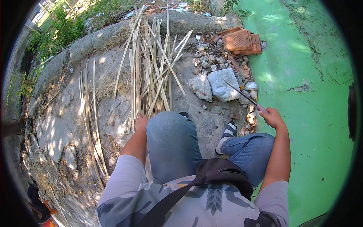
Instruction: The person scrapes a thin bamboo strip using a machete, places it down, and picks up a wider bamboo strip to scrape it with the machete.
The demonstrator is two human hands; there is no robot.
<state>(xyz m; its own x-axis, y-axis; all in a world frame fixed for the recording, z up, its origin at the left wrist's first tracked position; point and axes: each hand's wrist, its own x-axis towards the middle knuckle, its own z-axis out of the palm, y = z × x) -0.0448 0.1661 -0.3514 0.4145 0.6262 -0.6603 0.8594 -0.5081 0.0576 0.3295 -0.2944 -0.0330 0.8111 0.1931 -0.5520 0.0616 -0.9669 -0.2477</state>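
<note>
Head view: left hand (141,122) grips strips at the near end of the bamboo strip pile (151,64); right hand (271,117), right of pile, holds knife (242,94) blade pointed away, likely for safety.

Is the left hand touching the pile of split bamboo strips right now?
Touching. The head view shows the left hand with its fingers resting on the near ends of the bamboo strips, no gap visible.

In my right grip (271,117) the knife (242,94) is thin dull metal, my left grip (140,122) touches dry, matt, fibrous bamboo strips (151,72) at twelve o'clock, on rough cracked concrete ground (56,128), beside the smooth green painted floor (317,125) at three o'clock.
</note>
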